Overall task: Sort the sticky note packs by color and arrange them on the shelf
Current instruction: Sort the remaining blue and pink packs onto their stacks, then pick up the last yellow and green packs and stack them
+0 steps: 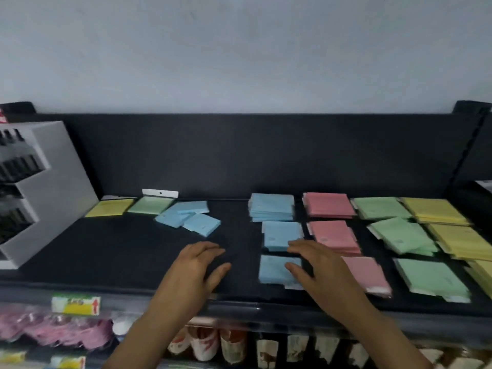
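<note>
On the black shelf [119,251], sorted sticky note packs lie in columns at the right: blue [271,206], pink [328,205], green [380,207], yellow [434,210]. At the back left lie a yellow pack [110,207], a green pack [150,205] and a loose heap of blue packs [190,218]. My right hand [316,265] hovers over the front blue packs [274,269], fingers spread and loosely bent, thumb over the nearest one. My left hand [199,265] sits above bare shelf, fingers relaxed, holding nothing.
A grey display box [50,182] with dark slots stands at the shelf's left end. A small white tag [159,193] leans on the black back panel. Below the front edge hang pink goods [53,328] and patterned packets [205,342].
</note>
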`<state>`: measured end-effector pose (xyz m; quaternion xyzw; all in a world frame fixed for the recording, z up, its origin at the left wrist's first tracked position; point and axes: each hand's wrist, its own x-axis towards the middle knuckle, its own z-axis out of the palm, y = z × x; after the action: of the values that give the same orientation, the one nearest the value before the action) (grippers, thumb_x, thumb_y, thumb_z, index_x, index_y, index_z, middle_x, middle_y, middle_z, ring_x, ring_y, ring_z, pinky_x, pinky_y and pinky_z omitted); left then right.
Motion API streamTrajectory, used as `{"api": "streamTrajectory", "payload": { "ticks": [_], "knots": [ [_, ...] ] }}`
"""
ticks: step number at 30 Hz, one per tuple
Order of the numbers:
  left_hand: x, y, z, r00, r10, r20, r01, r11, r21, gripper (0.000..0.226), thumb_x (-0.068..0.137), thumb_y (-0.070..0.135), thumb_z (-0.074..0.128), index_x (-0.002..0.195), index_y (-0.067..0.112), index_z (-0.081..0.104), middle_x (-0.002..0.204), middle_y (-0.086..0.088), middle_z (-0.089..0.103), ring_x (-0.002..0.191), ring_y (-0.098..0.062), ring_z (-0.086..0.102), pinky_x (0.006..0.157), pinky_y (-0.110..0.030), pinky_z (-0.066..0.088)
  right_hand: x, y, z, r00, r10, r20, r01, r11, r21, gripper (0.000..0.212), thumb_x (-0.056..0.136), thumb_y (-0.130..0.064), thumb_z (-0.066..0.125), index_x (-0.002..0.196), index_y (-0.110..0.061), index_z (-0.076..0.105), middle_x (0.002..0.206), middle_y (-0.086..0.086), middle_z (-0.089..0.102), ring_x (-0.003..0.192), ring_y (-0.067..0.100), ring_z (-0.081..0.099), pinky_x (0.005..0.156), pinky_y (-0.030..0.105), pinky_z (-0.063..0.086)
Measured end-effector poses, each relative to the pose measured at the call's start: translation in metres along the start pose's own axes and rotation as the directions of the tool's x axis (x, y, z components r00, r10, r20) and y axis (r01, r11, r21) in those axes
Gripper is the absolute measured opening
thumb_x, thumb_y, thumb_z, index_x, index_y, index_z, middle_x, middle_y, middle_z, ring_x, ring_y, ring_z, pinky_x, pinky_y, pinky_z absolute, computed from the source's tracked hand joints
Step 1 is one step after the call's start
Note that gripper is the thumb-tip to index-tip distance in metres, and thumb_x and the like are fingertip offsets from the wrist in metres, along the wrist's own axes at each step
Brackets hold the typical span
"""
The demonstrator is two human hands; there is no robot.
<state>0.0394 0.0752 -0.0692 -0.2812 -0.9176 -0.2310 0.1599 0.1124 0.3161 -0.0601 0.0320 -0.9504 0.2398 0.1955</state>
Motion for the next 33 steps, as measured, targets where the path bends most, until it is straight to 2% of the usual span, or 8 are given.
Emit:
{"api": "streamTrajectory", "payload": {
  "ticks": [4,8,17,22,27,29,31,33],
  "knots": [
    [0.001,-0.055,-0.027,0.999,-0.001,-0.035,0.002,1.0,0.012,0.036,0.084,0.042,0.061,0.112,0.021,0.066,0.115,0.006,0.062,0.109,-0.011,0.054,0.094,-0.019,0.037,0.027,-0.043,0.028,0.999,-0.03,-0.031,0.03,1.0,-0.004,0.031,0.087,-0.026,0.063,0.118,-0.02,0.063,0.122,-0.007,0.06,0.114,0.005,0.052,0.101,0.019,0.037],
    [0.007,-0.122,-0.057,1.0,0.002,-0.023,-0.001,1.0,0.029,0.036,0.082,0.035,0.065,0.115,0.019,0.065,0.118,0.004,0.061,0.111,-0.011,0.053,0.096,-0.019,0.035,0.06,-0.097,0.066,0.999,-0.047,0.0,0.047,0.998,-0.034,0.033,0.09,-0.029,0.058,0.123,-0.024,0.059,0.127,-0.011,0.056,0.118,0.0,0.046,0.1,0.009,0.028],
    [0.03,-0.272,-0.106,0.995,-0.009,0.098,0.004,0.998,0.055,0.046,0.088,0.042,0.055,0.129,0.022,0.053,0.135,0.007,0.047,0.126,-0.011,0.041,0.103,-0.018,0.028,0.141,-0.206,0.158,0.981,0.001,0.194,0.019,0.995,-0.098,0.041,0.093,-0.035,0.051,0.133,-0.027,0.047,0.137,-0.012,0.047,0.123,0.005,0.044,0.104,0.017,0.034],
    [0.058,-0.323,-0.1,0.971,-0.074,0.227,0.057,0.995,0.08,0.058,0.089,0.043,0.053,0.139,0.017,0.039,0.146,-0.002,0.034,0.133,-0.018,0.033,0.11,-0.027,0.027,0.174,-0.233,0.191,0.972,0.033,0.234,-0.011,0.996,-0.094,0.045,0.091,-0.036,0.055,0.135,-0.026,0.046,0.136,-0.009,0.048,0.121,0.008,0.047,0.102,0.022,0.039],
    [0.082,-0.342,-0.08,0.962,-0.176,0.209,0.138,0.974,0.182,0.063,0.092,0.044,0.045,0.144,0.013,0.027,0.154,-0.01,0.018,0.142,-0.027,0.016,0.116,-0.036,0.015,0.214,-0.237,0.213,0.965,0.096,0.245,-0.057,0.985,-0.161,0.051,0.091,-0.035,0.055,0.138,-0.02,0.041,0.14,0.0,0.045,0.122,0.016,0.048,0.103,0.026,0.039],
    [0.082,-0.346,-0.071,0.94,-0.235,0.247,0.183,0.959,0.218,0.061,0.096,0.045,0.035,0.146,0.014,0.019,0.156,-0.01,0.011,0.143,-0.03,0.009,0.117,-0.041,0.012,0.23,-0.233,0.223,0.961,0.131,0.244,-0.078,0.973,-0.218,0.057,0.092,-0.036,0.055,0.141,-0.015,0.036,0.147,0.005,0.038,0.13,0.021,0.041,0.109,0.029,0.034],
    [0.079,-0.349,-0.064,0.903,-0.284,0.322,0.213,0.947,0.238,0.059,0.098,0.045,0.024,0.148,0.016,0.012,0.157,-0.009,0.006,0.144,-0.029,0.005,0.117,-0.043,0.009,0.241,-0.229,0.235,0.951,0.161,0.263,-0.076,0.949,-0.307,0.067,0.092,-0.04,0.053,0.146,-0.013,0.025,0.155,0.007,0.022,0.142,0.022,0.022,0.117,0.033,0.021],
    [0.076,-0.349,-0.063,0.902,-0.284,0.325,0.2,0.942,0.268,0.058,0.098,0.046,0.022,0.147,0.016,0.015,0.156,-0.007,0.012,0.143,-0.027,0.011,0.115,-0.043,0.013,0.249,-0.226,0.246,0.935,0.198,0.295,-0.075,0.922,-0.38,0.074,0.093,-0.045,0.048,0.15,-0.014,0.012,0.159,0.004,0.006,0.146,0.02,0.005,0.12,0.036,0.009]
  ]
}}
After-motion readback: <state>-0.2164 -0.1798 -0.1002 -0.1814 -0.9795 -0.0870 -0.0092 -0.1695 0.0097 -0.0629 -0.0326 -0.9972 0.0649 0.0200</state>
